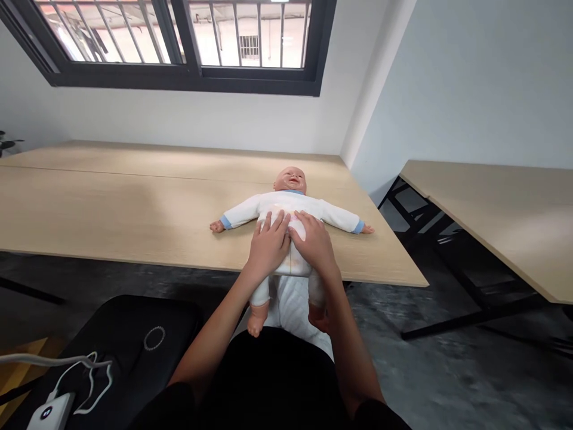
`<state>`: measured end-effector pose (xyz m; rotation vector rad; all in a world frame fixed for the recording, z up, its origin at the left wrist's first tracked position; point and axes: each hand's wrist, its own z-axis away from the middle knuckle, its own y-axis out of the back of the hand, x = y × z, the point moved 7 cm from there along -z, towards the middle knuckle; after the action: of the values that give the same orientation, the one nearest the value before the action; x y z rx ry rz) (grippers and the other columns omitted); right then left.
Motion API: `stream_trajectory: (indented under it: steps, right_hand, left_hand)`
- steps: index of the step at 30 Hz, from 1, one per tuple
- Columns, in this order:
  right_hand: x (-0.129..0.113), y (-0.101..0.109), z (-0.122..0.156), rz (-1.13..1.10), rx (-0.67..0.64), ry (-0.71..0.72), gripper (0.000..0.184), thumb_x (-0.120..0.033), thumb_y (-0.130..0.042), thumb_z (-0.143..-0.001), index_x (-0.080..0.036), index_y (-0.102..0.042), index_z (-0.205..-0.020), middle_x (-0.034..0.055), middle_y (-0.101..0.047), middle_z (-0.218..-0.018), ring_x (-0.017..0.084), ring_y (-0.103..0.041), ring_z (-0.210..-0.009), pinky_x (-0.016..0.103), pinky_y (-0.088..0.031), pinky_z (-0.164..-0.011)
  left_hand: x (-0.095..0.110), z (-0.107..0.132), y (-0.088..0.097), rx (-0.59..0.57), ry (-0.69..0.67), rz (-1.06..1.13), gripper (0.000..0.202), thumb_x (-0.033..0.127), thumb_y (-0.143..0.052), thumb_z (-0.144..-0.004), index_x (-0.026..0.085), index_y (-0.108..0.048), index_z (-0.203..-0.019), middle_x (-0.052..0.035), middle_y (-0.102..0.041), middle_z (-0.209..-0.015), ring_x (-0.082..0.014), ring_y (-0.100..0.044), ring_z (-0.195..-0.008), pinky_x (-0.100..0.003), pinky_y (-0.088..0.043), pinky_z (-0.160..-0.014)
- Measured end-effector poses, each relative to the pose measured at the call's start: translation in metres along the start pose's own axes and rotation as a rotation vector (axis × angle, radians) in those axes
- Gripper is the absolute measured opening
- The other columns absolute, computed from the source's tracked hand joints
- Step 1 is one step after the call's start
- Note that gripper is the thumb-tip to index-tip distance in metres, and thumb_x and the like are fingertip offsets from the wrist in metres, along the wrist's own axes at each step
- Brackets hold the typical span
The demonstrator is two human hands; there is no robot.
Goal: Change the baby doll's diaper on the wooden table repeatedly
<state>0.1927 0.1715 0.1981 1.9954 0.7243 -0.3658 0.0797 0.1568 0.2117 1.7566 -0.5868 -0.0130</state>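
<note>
A baby doll (pixel 290 200) lies on its back at the front edge of the wooden table (pixel 170 209), arms spread wide and legs hanging over the edge toward me. It wears a white top with blue collar and cuffs. On the left of its belly rests my left hand (pixel 270 242), flat with the fingers stretched out. My right hand (pixel 313 242) lies on the right side of the same belly, fingers extended. The two thumbs nearly meet in the middle. Part of the doll's torso and upper legs is hidden under my hands and forearms.
Against the wall under a barred window (pixel 188 74) stands the table. To the right is a second table (pixel 505 197) with black legs. A black chair (pixel 129 322) at lower left bears a white power bank (pixel 51 412) with cables.
</note>
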Motion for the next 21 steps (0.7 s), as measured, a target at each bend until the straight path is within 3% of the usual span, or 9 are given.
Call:
stream_trajectory:
  steps: [4, 8, 13, 17, 21]
  right_hand:
    - [-0.003, 0.007, -0.004, 0.07, 0.03, -0.05, 0.043, -0.031, -0.055, -0.088, -0.016, -0.061, -0.129, 0.0147, -0.062, -0.126, 0.033, -0.053, -0.121, 0.053, -0.039, -0.109]
    - [-0.005, 0.014, -0.003, 0.012, 0.12, -0.058, 0.043, -0.033, -0.059, -0.082, -0.016, -0.054, -0.122, 0.0161, -0.059, -0.119, 0.033, -0.053, -0.115, 0.051, -0.044, -0.101]
    - [-0.006, 0.014, 0.001, -0.13, 0.172, 0.046, 0.017, -0.032, -0.053, -0.086, -0.018, -0.05, -0.096, 0.0146, -0.055, -0.107, 0.031, -0.051, -0.12, 0.048, -0.044, -0.104]
    - [-0.007, 0.014, 0.001, -0.162, 0.17, 0.083, 0.012, -0.031, -0.052, -0.09, -0.02, -0.05, -0.09, 0.0159, -0.055, -0.112, 0.03, -0.047, -0.129, 0.049, -0.04, -0.109]
    - [-0.011, 0.015, 0.002, -0.161, 0.207, 0.109, 0.013, -0.031, -0.046, -0.095, -0.02, -0.049, -0.09, 0.0168, -0.055, -0.116, 0.028, -0.05, -0.124, 0.049, -0.04, -0.109]
  left_hand:
    - [-0.004, -0.003, 0.0, -0.05, 0.029, 0.003, 0.057, 0.024, -0.033, -0.101, 0.016, -0.033, -0.157, -0.0078, -0.025, -0.166, -0.0336, -0.019, -0.155, -0.055, -0.028, -0.123]
    - [-0.007, -0.003, -0.001, -0.065, 0.048, 0.008, 0.058, 0.026, -0.032, -0.101, 0.019, -0.03, -0.158, -0.0051, -0.024, -0.166, -0.0334, -0.017, -0.155, -0.058, -0.03, -0.121]
    - [-0.006, 0.001, -0.001, -0.012, 0.035, -0.02, 0.056, 0.03, -0.033, -0.103, 0.022, -0.031, -0.158, -0.0026, -0.026, -0.166, -0.0302, -0.019, -0.155, -0.053, -0.032, -0.121]
    - [-0.007, 0.003, -0.001, 0.01, 0.038, -0.033, 0.055, 0.031, -0.034, -0.103, 0.023, -0.033, -0.157, -0.0018, -0.026, -0.166, -0.0282, -0.021, -0.155, -0.048, -0.033, -0.122]
    - [-0.008, 0.003, -0.002, 0.022, 0.039, -0.031, 0.054, 0.033, -0.034, -0.103, 0.024, -0.034, -0.157, -0.0004, -0.026, -0.166, -0.0278, -0.021, -0.155, -0.048, -0.033, -0.121]
